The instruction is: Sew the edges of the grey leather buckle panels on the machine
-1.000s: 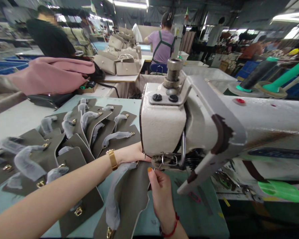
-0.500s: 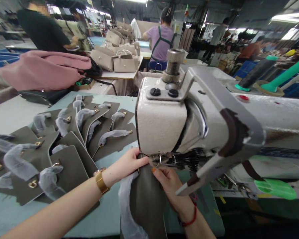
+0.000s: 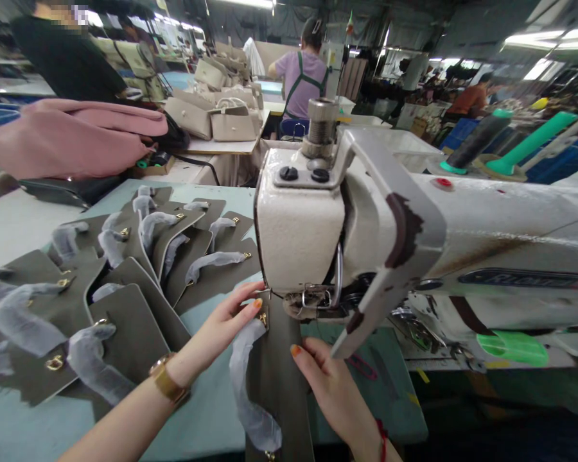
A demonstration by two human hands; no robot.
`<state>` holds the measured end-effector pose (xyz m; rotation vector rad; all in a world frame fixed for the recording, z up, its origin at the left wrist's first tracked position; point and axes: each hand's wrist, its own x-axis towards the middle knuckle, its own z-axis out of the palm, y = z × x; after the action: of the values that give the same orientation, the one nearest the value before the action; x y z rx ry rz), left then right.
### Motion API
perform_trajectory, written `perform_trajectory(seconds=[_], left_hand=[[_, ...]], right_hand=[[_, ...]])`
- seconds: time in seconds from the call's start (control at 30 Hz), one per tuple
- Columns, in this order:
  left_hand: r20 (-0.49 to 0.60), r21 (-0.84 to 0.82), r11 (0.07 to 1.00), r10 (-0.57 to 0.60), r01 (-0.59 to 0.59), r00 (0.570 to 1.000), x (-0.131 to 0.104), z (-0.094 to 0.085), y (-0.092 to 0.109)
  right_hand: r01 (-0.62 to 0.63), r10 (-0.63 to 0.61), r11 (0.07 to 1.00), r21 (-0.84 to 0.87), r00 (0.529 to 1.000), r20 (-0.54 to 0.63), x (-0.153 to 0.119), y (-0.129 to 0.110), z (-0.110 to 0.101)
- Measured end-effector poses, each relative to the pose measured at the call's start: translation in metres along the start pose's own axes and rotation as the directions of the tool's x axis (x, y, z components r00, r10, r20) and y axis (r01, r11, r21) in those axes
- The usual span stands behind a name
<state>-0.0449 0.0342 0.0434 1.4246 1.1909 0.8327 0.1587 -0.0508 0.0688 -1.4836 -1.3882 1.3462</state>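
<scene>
A dark grey bag panel (image 3: 282,372) lies lengthwise beneath the head of a white sewing machine (image 3: 301,224). Its handle (image 3: 243,385) is wrapped in translucent film and fixed with gold-coloured hardware (image 3: 262,319). At the panel's upper left edge, close to the needle area, my left hand (image 3: 228,324) holds it, thumb on top and fingers together. My right hand (image 3: 325,382) is closed at the right edge, thumb over the panel and the other fingers curled, partly hidden. The metal presser parts (image 3: 315,298) sit just right of the panel's top end.
Several similar panels with wrapped handles (image 3: 125,301) overlap on the table's left. A bent metal guard (image 3: 390,256) juts out above my right hand. Pink material (image 3: 72,138) and beige bags (image 3: 236,122) lie farther back. A person in purple (image 3: 301,83) sits beyond.
The panel's top end has come clear of the presser parts, toward the left. My left thumb has drawn back leftward, uncovering the gold-coloured hardware; my right hand has moved slightly down. The view has shifted right.
</scene>
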Motion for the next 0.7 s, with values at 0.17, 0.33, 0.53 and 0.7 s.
perform_trajectory(seconds=[0.17, 0.33, 0.53, 0.7], left_hand=[[0.434, 0.038, 0.994, 0.077, -0.104, 0.897, 0.036, 0.001, 0.060], [0.496, -0.149, 0.989, 0.074, 0.000, 0.865, 0.039, 0.011, 0.072], [0.469, -0.161, 0.986, 0.032, 0.050, 0.882, 0.036, 0.016, 0.068], [0.434, -0.146, 0.989, 0.064, 0.000, 0.899, 0.041, 0.014, 0.065]], right_hand=[[0.021, -0.023, 0.998, -0.065, 0.999, -0.026, 0.005, 0.007, 0.008], [0.005, -0.009, 0.998, -0.069, 0.999, -0.053, 0.005, 0.011, 0.011], [-0.044, 0.042, 0.998, -0.042, 0.998, -0.037, 0.006, 0.009, 0.011], [-0.034, 0.030, 0.998, -0.051, 0.997, -0.069, 0.008, 0.005, 0.012]])
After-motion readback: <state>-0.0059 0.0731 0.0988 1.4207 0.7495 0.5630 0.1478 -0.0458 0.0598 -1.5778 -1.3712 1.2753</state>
